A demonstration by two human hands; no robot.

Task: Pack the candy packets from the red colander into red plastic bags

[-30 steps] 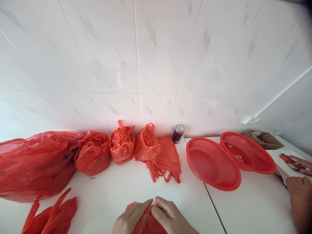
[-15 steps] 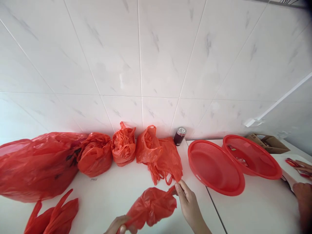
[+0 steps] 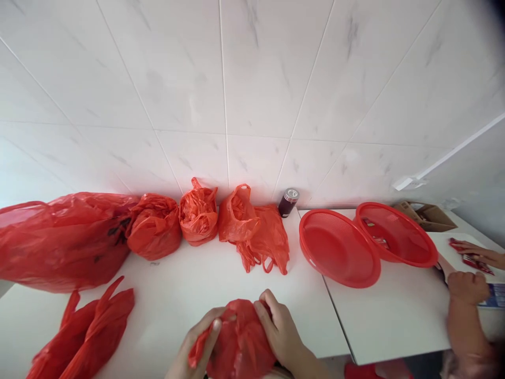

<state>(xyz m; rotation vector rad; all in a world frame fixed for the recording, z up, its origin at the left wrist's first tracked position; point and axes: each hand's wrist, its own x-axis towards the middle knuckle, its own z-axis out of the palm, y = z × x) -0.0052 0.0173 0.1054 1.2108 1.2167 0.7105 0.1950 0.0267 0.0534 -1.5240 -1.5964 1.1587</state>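
A red bag is located at the front edge of the worktop. The left hand and right hand grasp its opposite sides. A flask stands near the back edge, between flat bags and two red baskets.

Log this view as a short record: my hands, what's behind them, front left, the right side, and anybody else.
Left hand: gripping a crumpled red bag
Right hand: gripping the same bag's other side
By the wall: large red sack, several smaller red bags, dark cup
Front left: red bag with handles up
Right side: two red baskets, the farther holding small packets; open cardboard box
Other person: hands at far right
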